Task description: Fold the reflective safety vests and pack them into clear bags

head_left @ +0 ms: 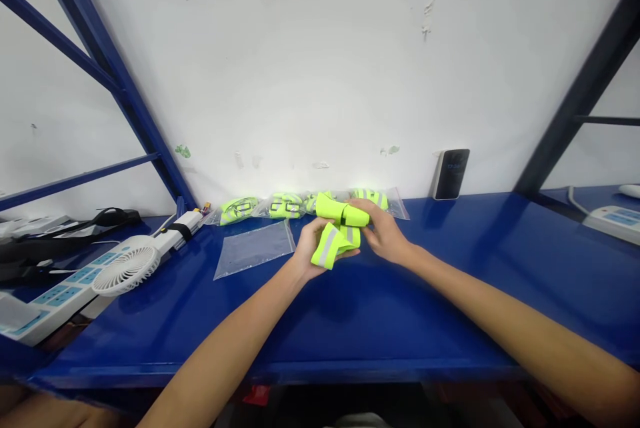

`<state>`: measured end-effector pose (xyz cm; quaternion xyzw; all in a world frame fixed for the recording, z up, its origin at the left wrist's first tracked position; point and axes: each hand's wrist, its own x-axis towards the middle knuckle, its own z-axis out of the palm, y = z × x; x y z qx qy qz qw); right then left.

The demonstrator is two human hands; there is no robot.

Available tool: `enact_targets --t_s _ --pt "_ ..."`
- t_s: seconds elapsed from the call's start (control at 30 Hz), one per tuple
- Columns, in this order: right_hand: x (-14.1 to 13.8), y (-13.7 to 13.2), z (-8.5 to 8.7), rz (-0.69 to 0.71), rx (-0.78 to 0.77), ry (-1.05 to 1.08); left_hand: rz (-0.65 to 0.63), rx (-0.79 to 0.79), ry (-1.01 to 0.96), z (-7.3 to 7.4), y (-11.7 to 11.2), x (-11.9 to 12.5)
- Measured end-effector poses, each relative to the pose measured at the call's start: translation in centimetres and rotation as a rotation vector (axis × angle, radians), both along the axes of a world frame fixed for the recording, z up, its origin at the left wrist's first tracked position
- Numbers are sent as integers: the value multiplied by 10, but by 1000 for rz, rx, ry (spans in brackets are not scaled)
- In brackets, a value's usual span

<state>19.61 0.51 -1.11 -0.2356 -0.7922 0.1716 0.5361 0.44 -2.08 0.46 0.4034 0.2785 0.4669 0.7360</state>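
Note:
Both hands hold a folded neon-yellow reflective strap (327, 247) with grey stripes, raised above the blue table (415, 308). My left hand (309, 251) is closed around its lower loops. My right hand (384, 231) grips the upper folded part from the right side. A dark piece shows in the middle of the strap. To the left of my left hand, a flat clear plastic bag (256, 249) lies on the table. Behind the hands, along the wall, several clear bags with similar neon straps (285, 205) lie in a row.
A phone (451, 175) leans upright against the wall at the right. On the left are a white fan (127, 271), a long power strip (65, 291) and black straps (100, 221). Blue frame posts (125, 95) rise at the left. Another white power strip (615, 220) lies at the far right.

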Motion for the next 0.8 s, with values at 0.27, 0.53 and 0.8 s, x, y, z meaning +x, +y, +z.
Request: enact_targets --t_s 0.27,0.53,0.8 --pt "10 -8 -6 99 8 -230 22 -76 27 -6 7 4" --pt "-15 -20 -6 466 -904 354 -7 149 121 -8 18 -11" --pt "-17 -14 -3 9 -446 291 158 153 25 -17 15 11"
